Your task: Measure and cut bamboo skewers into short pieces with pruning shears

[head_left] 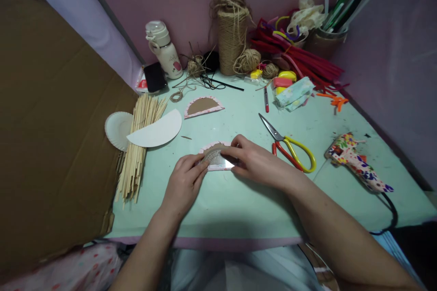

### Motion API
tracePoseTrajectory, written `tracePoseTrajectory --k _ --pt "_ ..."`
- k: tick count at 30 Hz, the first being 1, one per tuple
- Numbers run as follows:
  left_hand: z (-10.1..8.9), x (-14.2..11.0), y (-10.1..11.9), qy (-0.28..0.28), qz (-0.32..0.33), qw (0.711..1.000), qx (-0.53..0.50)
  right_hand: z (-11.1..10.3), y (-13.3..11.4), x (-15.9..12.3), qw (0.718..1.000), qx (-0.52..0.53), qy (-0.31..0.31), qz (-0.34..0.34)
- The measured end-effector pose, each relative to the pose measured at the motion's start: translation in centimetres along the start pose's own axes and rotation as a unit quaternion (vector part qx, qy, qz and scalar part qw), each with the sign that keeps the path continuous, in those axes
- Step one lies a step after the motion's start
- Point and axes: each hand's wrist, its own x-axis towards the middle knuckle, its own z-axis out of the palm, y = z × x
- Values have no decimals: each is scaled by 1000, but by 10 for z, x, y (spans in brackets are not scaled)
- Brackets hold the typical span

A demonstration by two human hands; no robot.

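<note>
A clear protractor [218, 158] lies on a half-round cardboard piece [214, 146] at the bench's [211, 209] front middle, between both hands.
The left hand [185, 177] has its fingers at the protractor's left end, the right hand [251, 160] at its right; I cannot tell whether they grip or only press. Behind lies a second pink-edged half-round [205, 106]; scissors [278, 137] lie just beyond the right forearm, a flowered glue gun [355, 159] further right. To the left, a white paper half-circle [159, 132] rests across thin sticks [131, 173]; a twine spool [232, 41] stands at the back.
</note>
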Motion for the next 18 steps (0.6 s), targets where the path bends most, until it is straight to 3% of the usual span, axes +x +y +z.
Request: tracePoseTrajectory --k 9,14,18 --pt "-2 0 3 -6 0 1000 19 2 -4 1 998 -61 -7 -1" --pt "8 -3 33 36 -16 996 77 2 -3 1 998 -67 -10 -7" --pt "30 -6 53 47 9 999 12 1 -4 1 998 -53 -14 -9"
